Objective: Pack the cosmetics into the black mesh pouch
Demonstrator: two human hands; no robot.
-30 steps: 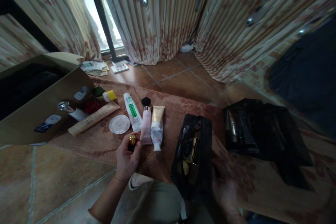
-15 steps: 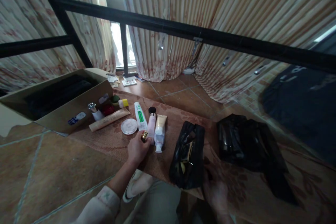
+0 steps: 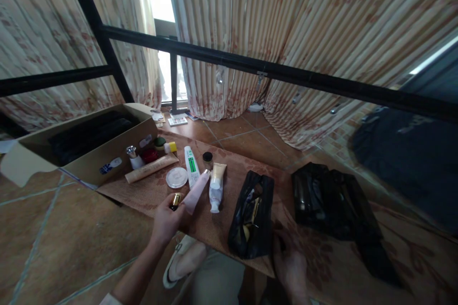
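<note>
Down in the head view, the left hand [image 3: 167, 219] is curled around a small gold-capped bottle [image 3: 175, 201], with its fingertips at the lower end of a slanting pink tube [image 3: 196, 193]. Just right of that lies a gold tube [image 3: 219, 171]. The right hand [image 3: 289, 262] is beside the black pouch [image 3: 265, 217], too dim to tell how open it is or whether it holds anything.

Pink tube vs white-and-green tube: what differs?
Color: the pink tube is pale pink; the white-and-green tube has a bold green block on white.
Pose: the pink tube's far end slants right, the white-and-green tube's slants left.
Contact: the left hand touches the pink tube; no hand touches the white-and-green tube.
Shared: both long, slim.
</note>
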